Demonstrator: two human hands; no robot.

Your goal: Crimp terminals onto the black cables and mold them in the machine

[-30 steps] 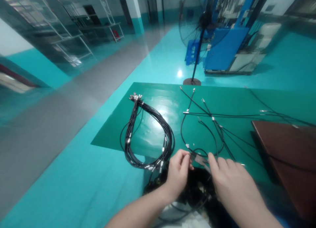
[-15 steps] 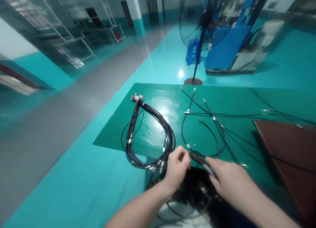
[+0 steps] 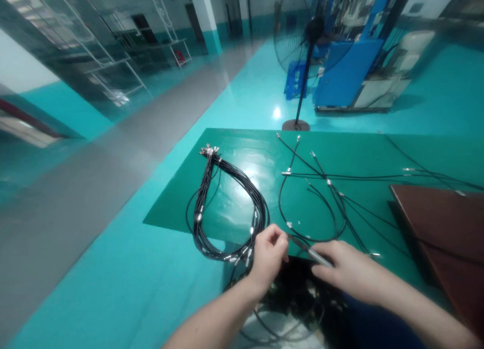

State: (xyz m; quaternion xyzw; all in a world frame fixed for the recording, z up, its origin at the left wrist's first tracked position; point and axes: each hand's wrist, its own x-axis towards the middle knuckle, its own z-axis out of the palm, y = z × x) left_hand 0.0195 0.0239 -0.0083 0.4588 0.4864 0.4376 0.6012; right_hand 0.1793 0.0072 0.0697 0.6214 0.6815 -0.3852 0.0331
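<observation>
**Hand tool held at pinched fingertips**

Clock directions are counted from the left hand; between ten and eleven, the cable bundle is laid in a loop on the green table, its metal ends gathered, probably for good order; the left thumb and forefinger are pressed together, but what is pinched cannot be told; between one and two, loose cables are spread, perhaps for easy reach; at three, the tool is pointed to these fingertips, its handle enclosed by the right hand, seemingly for firm control; farther, towards three, a brown board is crossed by a cable.
</observation>
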